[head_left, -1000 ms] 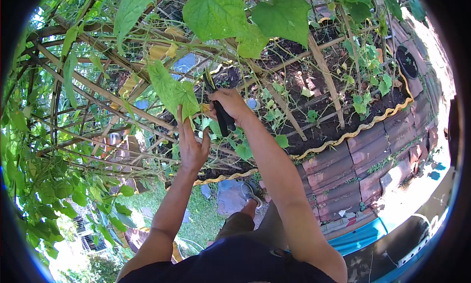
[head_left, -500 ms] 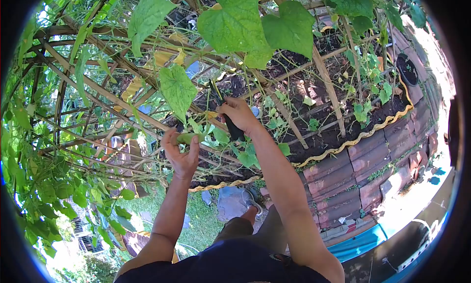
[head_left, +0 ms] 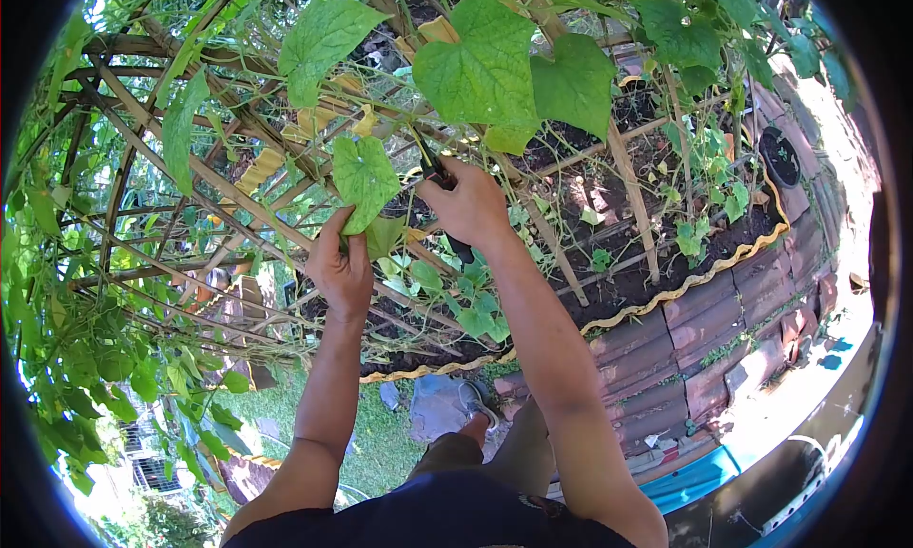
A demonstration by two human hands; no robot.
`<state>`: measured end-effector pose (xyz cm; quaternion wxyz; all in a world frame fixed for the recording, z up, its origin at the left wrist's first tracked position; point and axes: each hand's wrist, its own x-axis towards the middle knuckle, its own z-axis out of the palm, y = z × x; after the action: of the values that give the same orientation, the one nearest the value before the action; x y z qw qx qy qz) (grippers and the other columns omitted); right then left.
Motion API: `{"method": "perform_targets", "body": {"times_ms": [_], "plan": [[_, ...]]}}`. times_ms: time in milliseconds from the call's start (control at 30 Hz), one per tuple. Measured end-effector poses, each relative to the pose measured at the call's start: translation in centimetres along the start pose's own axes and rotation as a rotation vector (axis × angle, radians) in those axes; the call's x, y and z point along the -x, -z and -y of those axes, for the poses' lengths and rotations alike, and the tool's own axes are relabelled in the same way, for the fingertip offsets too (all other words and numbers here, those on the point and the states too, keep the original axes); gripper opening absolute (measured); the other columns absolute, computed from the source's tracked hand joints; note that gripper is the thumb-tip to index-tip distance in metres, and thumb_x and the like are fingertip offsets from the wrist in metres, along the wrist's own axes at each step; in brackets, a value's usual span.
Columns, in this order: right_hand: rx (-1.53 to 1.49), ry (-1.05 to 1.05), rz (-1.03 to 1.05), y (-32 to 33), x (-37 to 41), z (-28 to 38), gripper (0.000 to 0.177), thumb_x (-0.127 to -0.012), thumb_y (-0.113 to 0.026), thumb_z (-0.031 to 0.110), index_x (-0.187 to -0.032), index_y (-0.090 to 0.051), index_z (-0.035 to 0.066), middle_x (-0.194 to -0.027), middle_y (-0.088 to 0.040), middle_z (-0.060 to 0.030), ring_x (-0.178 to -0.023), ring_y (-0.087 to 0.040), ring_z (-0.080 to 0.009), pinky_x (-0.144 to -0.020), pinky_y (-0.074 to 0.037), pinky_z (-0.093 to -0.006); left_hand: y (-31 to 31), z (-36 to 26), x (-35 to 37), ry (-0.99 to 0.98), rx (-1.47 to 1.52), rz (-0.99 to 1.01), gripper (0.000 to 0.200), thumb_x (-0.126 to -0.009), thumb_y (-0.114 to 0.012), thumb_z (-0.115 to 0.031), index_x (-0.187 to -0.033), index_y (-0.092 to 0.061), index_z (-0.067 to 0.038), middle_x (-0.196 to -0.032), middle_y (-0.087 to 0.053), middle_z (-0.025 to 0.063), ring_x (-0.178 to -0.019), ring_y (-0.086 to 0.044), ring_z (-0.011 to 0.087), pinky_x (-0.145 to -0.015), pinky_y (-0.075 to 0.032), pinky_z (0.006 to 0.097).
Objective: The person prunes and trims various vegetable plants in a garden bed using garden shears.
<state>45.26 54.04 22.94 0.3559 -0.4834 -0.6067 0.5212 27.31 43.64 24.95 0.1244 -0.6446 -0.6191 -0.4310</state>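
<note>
I read the left hand [head_left: 342, 268] as closed on a cucumber leaf [head_left: 364, 177]: thumb and fingers pinch the lower edge of the blade, and the leaf stands up above the knuckles. The leaf hangs in front of the bamboo trellis [head_left: 623, 158], just left of the right hand and below the larger leaves of the vine.

The right hand [head_left: 471, 206] is clenched around the pruning shears [head_left: 437, 171]. The black handle passes through the fist, and its butt shows below the palm. The cutting end points up and left, into the stems just beside the held leaf. I cannot tell whether the blades are parted or closed, nor whether they touch a stem.

Handling notes, as I judge them:
- The leaf is light, thin and soft. It tears under a hard pull and creases under a tight pinch.
- Its surface looks matt and slightly rough, so a light grip should not slip.
- The best hold is low on the blade, close to the stalk, where the tissue is firmest.
- The shears are rigid and need a full-fist grip.

Beyond the trellis lies the soil of a raised bed [head_left: 618, 263] with yellow scalloped edging [head_left: 666, 296]
</note>
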Motion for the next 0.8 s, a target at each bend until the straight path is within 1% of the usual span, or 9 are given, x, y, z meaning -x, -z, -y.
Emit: {"method": "perform_targets", "body": {"times_ms": [100,200,367,467,567,667,733,767,800], "plan": [[-0.012,0.047,-0.024,-0.8,-0.3,-0.5,0.041,-0.079,-0.068,0.041,-0.1,-0.071,0.007,-0.075,-0.068,-0.0121,-0.071,-0.067,-0.0279,-0.068,-0.05,-0.0396,0.3,0.4,0.4,0.005,0.011,0.024,0.022,-0.091,-0.067,-0.001,-0.114,-0.067,0.001,-0.098,-0.072,0.0146,-0.085,-0.069,0.0222,-0.075,-0.053,0.0314],[-0.021,0.022,0.003,-0.6,0.0,0.3,0.04,-0.079,-0.065,0.04,-0.1,-0.072,0.007,-0.084,-0.071,-0.0187,-0.083,-0.069,-0.0383,-0.074,-0.052,-0.0464,0.8,0.6,0.8,0.05,0.024,0.069,0.021,-0.094,-0.064,0.002,-0.115,-0.066,0.002,-0.102,-0.072,0.0126,-0.091,-0.067,0.015,-0.081,-0.052,0.0281],[-0.039,0.077,-0.043,-1.6,-0.2,-0.5,0.038,-0.079,-0.066,0.038,-0.099,-0.072,0.006,-0.085,-0.072,-0.0179,-0.082,-0.069,-0.0372,-0.073,-0.052,-0.0457,1.2,0.5,1.4,0.028,0.027,0.061,0.02,-0.093,-0.064,0.003,-0.112,-0.066,0.003,-0.095,-0.072,0.011,-0.085,-0.065,0.0129,-0.077,-0.051,0.027],[-0.03,0.063,-0.048,-1.9,0.2,-1.4,0.038,-0.078,-0.067,0.038,-0.098,-0.071,0.006,-0.086,-0.072,-0.0177,-0.082,-0.069,-0.0373,-0.073,-0.052,-0.0458,1.9,0.6,2.7,0.096,0.107,0.052,0.014,-0.09,-0.063,0.001,-0.104,-0.066,0.001,-0.088,-0.069,0.0144,-0.073,-0.067,0.0261,-0.069,-0.052,0.0327],[-0.014,0.015,-0.039,-2.1,1.3,-2.0,0.039,-0.078,-0.067,0.038,-0.099,-0.07,0.005,-0.086,-0.072,-0.0178,-0.082,-0.069,-0.0374,-0.074,-0.052,-0.046,3.3,0.6,4.8,0.061,0.05,0.038,0.01,-0.093,-0.061,0.001,-0.103,-0.061,0.003,-0.078,-0.065,0.0102,-0.067,-0.059,0.0149,-0.063,-0.047,0.03],[-0.038,-0.017,-0.073,-2.8,3.6,-3.7,0.041,-0.078,-0.067,0.039,-0.1,-0.069,0.005,-0.086,-0.071,-0.0172,-0.082,-0.068,-0.0353,-0.074,-0.051,-0.0442,5.5,1.3,8.7,0.153,0.068,0.133,0.009,-0.089,-0.062,-0.001,-0.098,-0.061,0.0,-0.078,-0.063,0.0152,-0.065,-0.061,0.0291,-0.062,-0.049,0.0362],[-0.082,-0.024,-0.143,-3.8,6.1,-5.5,0.041,-0.079,-0.067,0.038,-0.102,-0.069,0.005,-0.086,-0.07,-0.0165,-0.08,-0.068,-0.0334,-0.073,-0.051,-0.0427,7.1,1.8,11.4,0.165,0.109,0.242,0.01,-0.088,-0.062,-0.003,-0.097,-0.06,0.0,-0.077,-0.062,0.016,-0.063,-0.06,0.0317,-0.061,-0.048,0.0384],[-0.114,-0.058,-0.064,-3.7,7.8,-6.4,0.043,-0.082,-0.071,0.024,-0.114,-0.065,-0.004,-0.089,-0.07,-0.0084,-0.08,-0.063,-0.0133,-0.071,-0.049,-0.0303,8.2,2.1,13.2,0.183,0.124,0.305,0.01,-0.088,-0.062,-0.004,-0.097,-0.06,0.0,-0.076,-0.061,0.0164,-0.063,-0.059,0.0331,-0.06,-0.047,0.0395],[-0.192,-0.051,-0.074,-4.8,9.3,-8.7,0.044,-0.083,-0.07,0.02,-0.116,-0.062,-0.007,-0.088,-0.068,-0.0081,-0.079,-0.062,-0.0141,-0.072,-0.049,-0.0301,9.2,2.7,15.3,0.228,0.113,0.405,0.012,-0.088,-0.062,-0.006,-0.098,-0.06,0.0,-0.075,-0.06,0.0172,-0.063,-0.058,0.0363,-0.059,-0.046,0.0412]]}}
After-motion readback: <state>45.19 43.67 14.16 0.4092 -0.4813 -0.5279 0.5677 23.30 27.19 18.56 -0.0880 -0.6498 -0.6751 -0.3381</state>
